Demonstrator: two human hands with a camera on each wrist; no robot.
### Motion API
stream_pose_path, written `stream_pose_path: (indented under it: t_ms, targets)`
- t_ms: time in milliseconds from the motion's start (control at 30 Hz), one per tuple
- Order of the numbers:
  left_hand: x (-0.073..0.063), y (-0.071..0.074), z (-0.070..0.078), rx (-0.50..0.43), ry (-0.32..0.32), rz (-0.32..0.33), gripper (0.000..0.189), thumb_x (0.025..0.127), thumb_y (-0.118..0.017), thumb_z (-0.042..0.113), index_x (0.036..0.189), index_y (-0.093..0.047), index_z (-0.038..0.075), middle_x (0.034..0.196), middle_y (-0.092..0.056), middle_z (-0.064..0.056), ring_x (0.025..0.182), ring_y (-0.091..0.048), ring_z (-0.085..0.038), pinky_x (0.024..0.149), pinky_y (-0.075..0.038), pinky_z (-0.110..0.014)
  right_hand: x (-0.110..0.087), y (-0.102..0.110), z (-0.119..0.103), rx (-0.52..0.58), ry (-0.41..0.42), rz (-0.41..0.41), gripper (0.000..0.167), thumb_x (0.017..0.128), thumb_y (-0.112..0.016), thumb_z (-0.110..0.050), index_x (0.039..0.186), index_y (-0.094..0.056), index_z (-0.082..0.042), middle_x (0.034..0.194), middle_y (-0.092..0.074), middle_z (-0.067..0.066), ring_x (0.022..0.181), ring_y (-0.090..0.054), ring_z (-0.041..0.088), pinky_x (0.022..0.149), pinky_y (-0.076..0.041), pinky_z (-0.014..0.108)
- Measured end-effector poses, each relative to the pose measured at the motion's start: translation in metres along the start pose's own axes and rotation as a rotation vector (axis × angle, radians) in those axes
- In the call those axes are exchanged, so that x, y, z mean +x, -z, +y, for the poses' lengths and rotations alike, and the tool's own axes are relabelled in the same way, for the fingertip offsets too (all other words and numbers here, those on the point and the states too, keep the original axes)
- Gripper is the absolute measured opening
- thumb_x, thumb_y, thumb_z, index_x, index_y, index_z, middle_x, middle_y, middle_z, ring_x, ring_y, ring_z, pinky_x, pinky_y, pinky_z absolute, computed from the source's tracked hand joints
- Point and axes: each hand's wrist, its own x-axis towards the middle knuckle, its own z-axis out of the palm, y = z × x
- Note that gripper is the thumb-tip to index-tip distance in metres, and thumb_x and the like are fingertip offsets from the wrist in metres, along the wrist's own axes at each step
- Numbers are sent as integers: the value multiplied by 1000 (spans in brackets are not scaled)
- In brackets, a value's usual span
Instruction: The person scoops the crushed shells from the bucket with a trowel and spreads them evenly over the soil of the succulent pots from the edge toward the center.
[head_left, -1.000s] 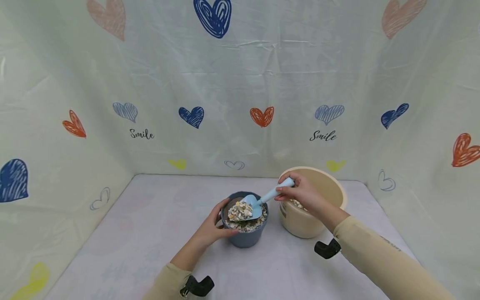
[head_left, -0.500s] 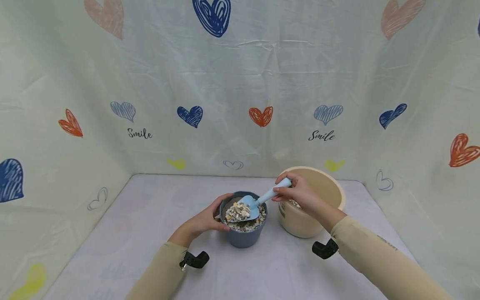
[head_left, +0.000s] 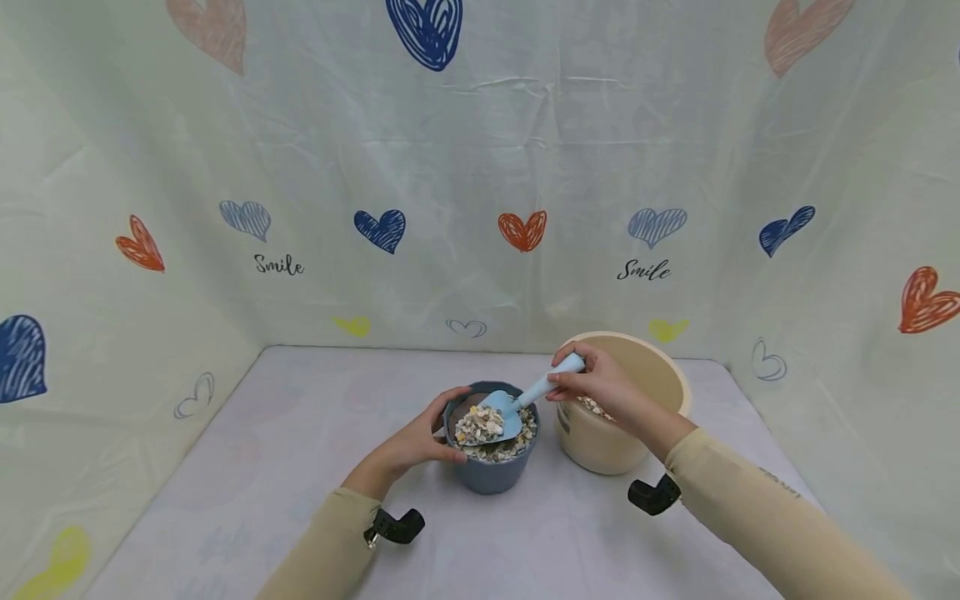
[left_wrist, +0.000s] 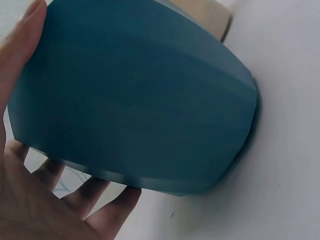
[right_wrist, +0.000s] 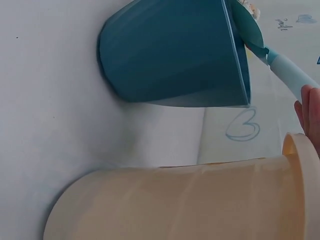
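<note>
A blue-grey flower pot (head_left: pixel 491 477) stands on the table, partly filled with a pale, coarse granular mix. My left hand (head_left: pixel 411 442) grips its left side, thumb toward me and fingers round the far side. In the left wrist view, the pot's wall (left_wrist: pixel 135 95) fills the space between thumb and fingers. My right hand (head_left: pixel 600 383) holds a light blue scoop (head_left: pixel 538 390) by the handle. Its blade, heaped with multicoloured grit (head_left: pixel 480 425), sits over the pot's mouth. In the right wrist view, fingers (right_wrist: pixel 311 112) show at the scoop's handle (right_wrist: pixel 290 75).
Close to the pot's right stands a larger cream bucket (head_left: pixel 600 450), with more of the grit inside, under my right forearm. White cloth covers the table (head_left: pixel 315 417). A curtain with printed hearts (head_left: pixel 427 283) hangs behind and at both sides.
My left forearm has moved up and forward, and the left hand has shifted its hold, its thumb now farther left on the pot's rim. The right hand and loaded scoop stay nearly still.
</note>
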Motion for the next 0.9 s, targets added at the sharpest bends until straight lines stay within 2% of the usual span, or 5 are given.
stream_pose_path:
  t_ms: [267,433,600,767,900]
  targets:
    - [0,-6,0,17,16,29,102,70,-89,14,152,-29,24,158,-17,-14,145,-12,-39,109,-25,-60,-1,-1,-8,-44,-28,-5,23,90,-68,-1,108,-55,3,93,-63,22,78,-71,23,74,-57,37]
    - [0,-9,0,26,37,46,102,71,-88,10,153,-28,23,159,-16,-15,145,-10,-40,109,-25,-61,0,0,-9,-60,-12,-19,22,90,-67,0,108,-54,5,91,-64,22,76,-71,23,74,-57,40]
    - [-1,-11,-1,30,45,65,101,71,-88,12,152,-28,24,158,-17,-16,143,-16,-42,108,-25,-62,0,-2,-12,-83,12,-31,22,90,-67,1,107,-54,6,89,-66,21,75,-71,23,74,-57,43]
    - [-2,-16,0,20,54,90,101,71,-88,14,152,-29,24,159,-15,-16,140,-22,-43,107,-27,-61,1,-4,-15,-102,33,-39,27,90,-65,3,111,-51,13,86,-66,19,72,-71,23,69,-58,38]
    - [-3,-20,0,14,68,116,101,70,-89,15,151,-30,25,159,-13,-15,139,-23,-44,106,-29,-61,3,-5,-17,-112,30,-39,27,90,-65,5,111,-51,13,85,-65,19,71,-71,23,66,-58,35]
